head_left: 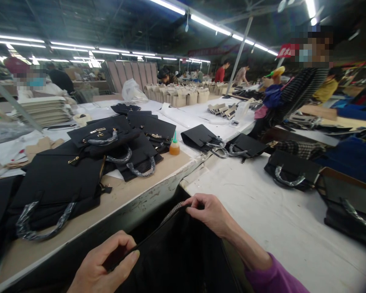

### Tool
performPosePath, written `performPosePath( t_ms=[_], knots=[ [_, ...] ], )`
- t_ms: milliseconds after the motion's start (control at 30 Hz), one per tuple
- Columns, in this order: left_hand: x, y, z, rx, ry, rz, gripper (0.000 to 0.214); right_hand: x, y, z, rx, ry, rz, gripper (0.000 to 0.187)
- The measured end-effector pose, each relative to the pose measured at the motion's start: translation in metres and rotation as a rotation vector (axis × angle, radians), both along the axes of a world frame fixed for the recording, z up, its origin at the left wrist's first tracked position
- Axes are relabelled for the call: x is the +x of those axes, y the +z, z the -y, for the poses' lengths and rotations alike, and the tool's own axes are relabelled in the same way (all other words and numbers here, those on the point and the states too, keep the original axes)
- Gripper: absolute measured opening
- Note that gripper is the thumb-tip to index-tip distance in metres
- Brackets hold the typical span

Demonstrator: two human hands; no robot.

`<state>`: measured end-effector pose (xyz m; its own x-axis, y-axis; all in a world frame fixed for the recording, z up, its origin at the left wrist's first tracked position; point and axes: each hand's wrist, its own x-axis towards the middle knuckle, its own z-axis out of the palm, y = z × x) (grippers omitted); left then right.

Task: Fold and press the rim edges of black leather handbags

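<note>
Low in front of me is a black bag (177,248), its upper edge held between my two hands. A strip of checked fabric (172,212) shows along that edge near the right hand. My left hand (106,262) pinches the edge at the lower left, thumb on the near side. Farther up, my right hand (209,211) has thumb and fingers closed on the edge's top corner; its arm wears a purple sleeve. The bag's lower part runs out of view, and its inside is too dark to make out.
Black handbags with plastic-wrapped handles (57,179) cover the left table, beside a glue bottle (174,146). More handbags (293,171) line the right table (262,228). A dark gap parts the tables. A person in a striped top (305,89) stands at right; another sits far left.
</note>
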<state>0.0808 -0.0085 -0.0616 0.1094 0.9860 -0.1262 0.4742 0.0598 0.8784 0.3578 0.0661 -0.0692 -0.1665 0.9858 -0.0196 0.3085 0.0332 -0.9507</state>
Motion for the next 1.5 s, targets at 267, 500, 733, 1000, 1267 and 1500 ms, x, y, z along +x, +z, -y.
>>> performPosePath(
  t_ms=[267, 500, 733, 1000, 1267, 1500],
  knots=[
    [0.001, 0.010, -0.004, -0.012, 0.020, -0.024, 0.023, -0.009, -0.011, -0.002, 0.035, -0.102, 0.019, 0.022],
    [-0.007, 0.017, -0.022, 0.040, -0.169, -0.169, 0.018, -0.012, -0.015, -0.002, 0.039, -0.136, 0.033, 0.022],
    [0.000, 0.026, -0.029, 0.189, -0.252, -0.340, 0.027, -0.011, -0.011, 0.001, 0.021, -0.135, -0.010, 0.022],
    [0.024, 0.041, -0.059, 0.196, -0.491, -0.669, 0.031, -0.012, -0.010, 0.005, 0.012, -0.136, -0.022, 0.021],
    [0.037, 0.026, -0.073, 0.334, -0.612, -0.715, 0.035, -0.009, -0.008, 0.007, -0.013, -0.128, -0.032, 0.021],
    [0.048, 0.028, -0.089, 0.172, -0.570, -0.492, 0.028, -0.010, -0.010, 0.009, -0.020, -0.123, -0.062, 0.020]
  ],
)
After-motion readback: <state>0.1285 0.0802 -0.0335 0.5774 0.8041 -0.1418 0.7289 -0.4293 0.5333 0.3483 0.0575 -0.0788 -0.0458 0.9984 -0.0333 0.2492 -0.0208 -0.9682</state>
